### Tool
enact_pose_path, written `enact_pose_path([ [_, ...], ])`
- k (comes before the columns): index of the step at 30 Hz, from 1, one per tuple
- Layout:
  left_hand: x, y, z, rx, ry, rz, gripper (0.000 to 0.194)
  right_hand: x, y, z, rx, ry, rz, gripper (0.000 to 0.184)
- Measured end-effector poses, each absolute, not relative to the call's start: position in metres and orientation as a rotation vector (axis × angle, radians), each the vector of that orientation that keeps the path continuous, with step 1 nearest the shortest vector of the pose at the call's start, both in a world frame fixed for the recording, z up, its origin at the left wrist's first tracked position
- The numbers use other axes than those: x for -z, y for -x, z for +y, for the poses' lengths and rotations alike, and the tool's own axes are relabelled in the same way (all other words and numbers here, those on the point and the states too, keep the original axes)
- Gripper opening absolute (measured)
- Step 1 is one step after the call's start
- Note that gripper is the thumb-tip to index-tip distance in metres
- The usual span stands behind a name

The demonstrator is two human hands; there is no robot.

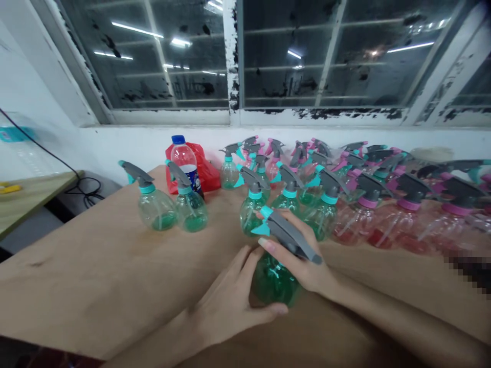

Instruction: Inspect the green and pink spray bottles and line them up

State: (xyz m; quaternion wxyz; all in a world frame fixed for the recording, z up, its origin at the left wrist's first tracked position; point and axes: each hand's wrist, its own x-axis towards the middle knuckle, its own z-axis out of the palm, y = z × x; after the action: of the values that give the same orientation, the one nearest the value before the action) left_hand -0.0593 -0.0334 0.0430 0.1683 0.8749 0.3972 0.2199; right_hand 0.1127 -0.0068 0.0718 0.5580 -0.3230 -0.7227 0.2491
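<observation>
A round green spray bottle (pixel 276 281) with a grey and turquoise trigger head (pixel 289 232) is between my two hands above the near part of the table. My left hand (pixel 233 294) wraps round the bottle's body from the left, thumb in front. Around the neck, just under the spray head, my right hand (pixel 307 255) is closed. The head's nozzle points to the left. Just behind stand green spray bottles with turquoise collars, such as one bottle (pixel 251 214) close to my right fingertips. Two more, a left bottle (pixel 155 209) and its neighbour (pixel 192 210), stand apart on the left.
Pink spray bottles (pixel 353 225) fill the right side in rows. A blue-capped drink bottle (pixel 184 153) and a red plastic bag (pixel 207 168) sit by the wall. Black cable (pixel 90 191) hangs beside a second table (pixel 46 191) at left.
</observation>
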Motion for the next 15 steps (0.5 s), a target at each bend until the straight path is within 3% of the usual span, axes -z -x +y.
enact_pose_path([
  [6, -0.048, 0.091, -0.045, -0.915, -2.544, 1.273, 0.072, -0.075, -0.061, -0.003, -0.368, 0.672, -1.729, 0.012],
  [12, -0.053, 0.127, -0.037, -0.987, -2.533, 1.462, 0.056, -0.08, -0.045, 0.009, -0.184, 0.639, -1.936, 0.051],
  [15, -0.052, 0.143, -0.021, -0.991, -2.521, 1.531, 0.051, -0.094, -0.058, 0.016, -0.049, 0.693, -1.935, 0.047],
])
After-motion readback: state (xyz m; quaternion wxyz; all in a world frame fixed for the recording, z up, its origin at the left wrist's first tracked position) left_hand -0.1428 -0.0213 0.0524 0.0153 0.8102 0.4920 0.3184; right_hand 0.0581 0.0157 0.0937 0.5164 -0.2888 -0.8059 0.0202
